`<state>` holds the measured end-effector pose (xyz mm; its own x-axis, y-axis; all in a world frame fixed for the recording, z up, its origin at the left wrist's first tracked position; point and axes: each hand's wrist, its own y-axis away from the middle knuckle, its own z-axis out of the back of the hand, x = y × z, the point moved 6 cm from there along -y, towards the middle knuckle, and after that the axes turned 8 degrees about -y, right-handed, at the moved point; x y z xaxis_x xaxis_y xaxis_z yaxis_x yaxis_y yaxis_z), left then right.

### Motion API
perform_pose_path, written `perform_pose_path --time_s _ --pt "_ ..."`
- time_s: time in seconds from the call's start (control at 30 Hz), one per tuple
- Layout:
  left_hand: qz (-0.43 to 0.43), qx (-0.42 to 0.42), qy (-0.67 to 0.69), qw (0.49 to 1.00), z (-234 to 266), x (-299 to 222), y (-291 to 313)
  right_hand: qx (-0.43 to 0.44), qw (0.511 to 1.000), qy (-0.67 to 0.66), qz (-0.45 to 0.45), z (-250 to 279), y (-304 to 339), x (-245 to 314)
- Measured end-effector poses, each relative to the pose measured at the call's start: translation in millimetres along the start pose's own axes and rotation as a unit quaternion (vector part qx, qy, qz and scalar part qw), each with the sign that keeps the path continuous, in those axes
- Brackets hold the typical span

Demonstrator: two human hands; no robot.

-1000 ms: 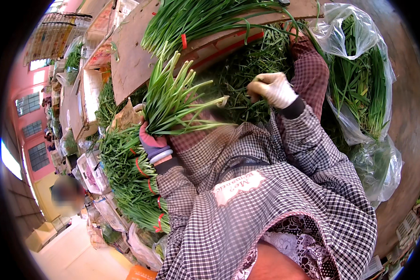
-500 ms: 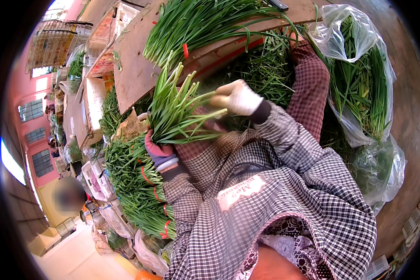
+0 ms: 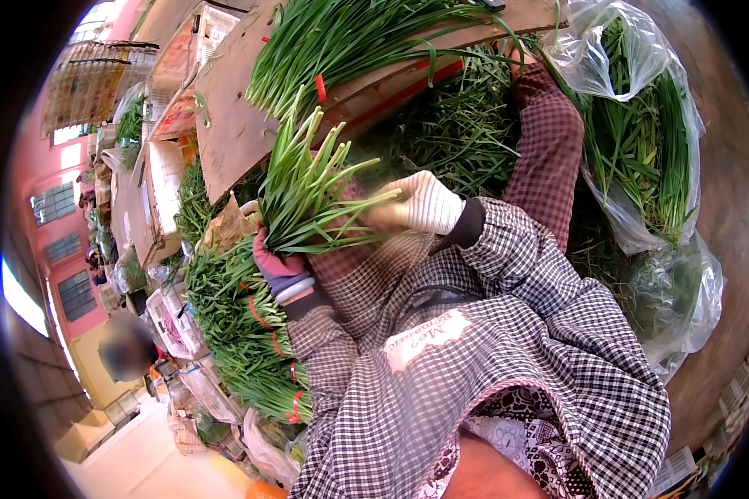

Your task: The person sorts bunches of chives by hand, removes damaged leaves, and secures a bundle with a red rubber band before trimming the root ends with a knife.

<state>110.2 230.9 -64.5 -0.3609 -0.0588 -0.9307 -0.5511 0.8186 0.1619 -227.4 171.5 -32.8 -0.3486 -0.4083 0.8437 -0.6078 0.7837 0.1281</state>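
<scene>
A: One bunch point(image 3: 308, 195) of green stalks is in hand. The left hand point(image 3: 279, 266), in a dark glove, has its grip clamped round the bunch at the base, stalks fanning up and to the right. The bunch sits in front of the chest, just above the stacked bundles.

B: And the right hand point(image 3: 424, 204)?

A: White glove, touching the stalk tips. Motion blur hides its fingers, so whether its grip is together or apart I cannot tell.

B: Containers?

A: One clear plastic bag point(image 3: 649, 150) at the right, holding loose green stalks. One wooden board point(image 3: 233, 125) across the top carries a second bunch point(image 3: 349, 41), tied with a red band point(image 3: 320, 87). Pale crates point(image 3: 162, 175) stand at the left; their contents are too small to read.

B: Change from half a second ago?

A: The right hand has dropped and moved left along the stalks. The left hand holds much the same place.

B: Counts?

A: Two gloved hands, one held bunch, one bag, one board. The pile point(image 3: 250, 341) below the left hand holds several banded bundles, number unclear. One person point(image 3: 129, 358) stands at lower left.
</scene>
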Motion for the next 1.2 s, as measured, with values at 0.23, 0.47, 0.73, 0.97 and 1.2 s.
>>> perform_pose_path --time_s 0.23,0.47,0.73,0.97,1.2 --pt "0.060 -0.046 0.063 0.995 32 1 1 -0.235 0.969 -0.027 0.073 92 18 57" --pt "0.068 -0.045 0.058 0.995 17 -5 4 -0.029 0.975 0.218 0.016 38 -42 10" --pt "0.076 -0.004 0.097 0.992 0 1 7 -0.088 0.994 -0.015 0.070 10 -75 3" --pt "0.042 0.017 0.040 0.998 -25 -20 15 -0.059 0.972 0.213 0.080 68 -52 18" --pt "0.003 0.061 0.009 0.998 -57 -58 25 -0.138 0.837 0.530 -0.004 158 -14 40"
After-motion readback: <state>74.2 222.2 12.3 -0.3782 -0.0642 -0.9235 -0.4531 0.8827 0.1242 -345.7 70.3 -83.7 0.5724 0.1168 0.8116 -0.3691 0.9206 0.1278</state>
